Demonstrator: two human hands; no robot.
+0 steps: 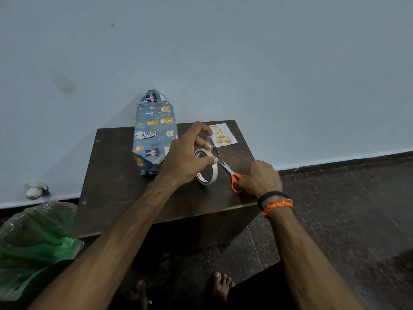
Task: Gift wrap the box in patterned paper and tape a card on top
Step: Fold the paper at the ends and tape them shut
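Observation:
A box wrapped in blue animal-patterned paper (154, 130) lies on the dark wooden table (116, 186), its far end overhanging toward the wall. My left hand (185, 157) holds a roll of clear tape (206, 167) upright, thumb on the roll, fingers pinching a pulled-out strip of tape (211, 143). My right hand (257, 177) grips orange-handled scissors (232, 174), their open blades pointing at the strip. A white card with gold balloons (223, 135) lies flat at the table's far right corner.
A crumpled green plastic bag (33, 245) sits on the floor at the left. The table stands against a pale wall (223, 52). Dark tiled floor (346, 220) extends to the right. My bare feet (220, 287) are below the table's front edge.

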